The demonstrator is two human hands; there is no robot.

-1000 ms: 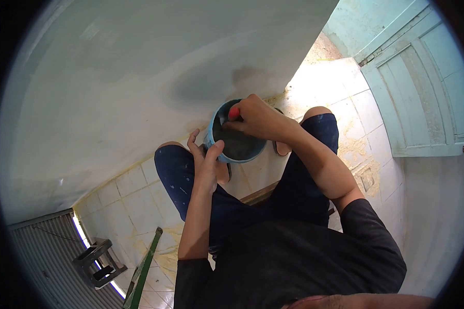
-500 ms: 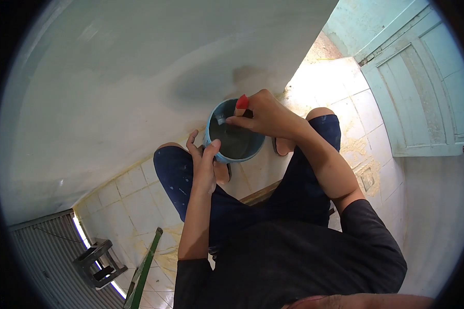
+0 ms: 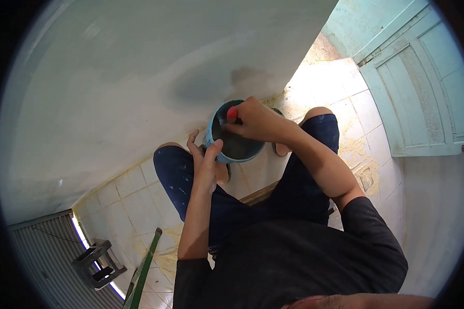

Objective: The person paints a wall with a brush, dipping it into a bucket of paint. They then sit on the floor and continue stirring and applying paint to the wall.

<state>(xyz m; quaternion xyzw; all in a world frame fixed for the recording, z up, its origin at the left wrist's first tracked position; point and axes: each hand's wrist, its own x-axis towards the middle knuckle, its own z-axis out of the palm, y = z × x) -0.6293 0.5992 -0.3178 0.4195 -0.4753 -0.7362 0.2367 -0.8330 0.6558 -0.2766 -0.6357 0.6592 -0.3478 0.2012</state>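
Note:
Between my knees, close to the wall, is a blue bucket [image 3: 251, 156] with dark grey-green liquid inside. My left hand [image 3: 206, 154] grips its left side, thumb over the rim and fingers spread along the outside. Over the bucket's opening, my right hand [image 3: 252, 121] is closed around a paintbrush [image 3: 232, 114] with a red-tipped handle. The brush's lower end points down into the bucket and is mostly hidden by my fingers and motion blur.
A pale wall [image 3: 113, 92] with a damp dark patch rises right in front. Light tiles [image 3: 363, 110] cover the floor, and a turquoise door [image 3: 417, 87] stands at right. A dark stool [image 3: 98, 262] and a green bar [image 3: 145, 270] are at lower left.
My right hand has moved slightly left and down over the bucket, and the brush handle has tilted with it. My left hand stays at the bucket's side.

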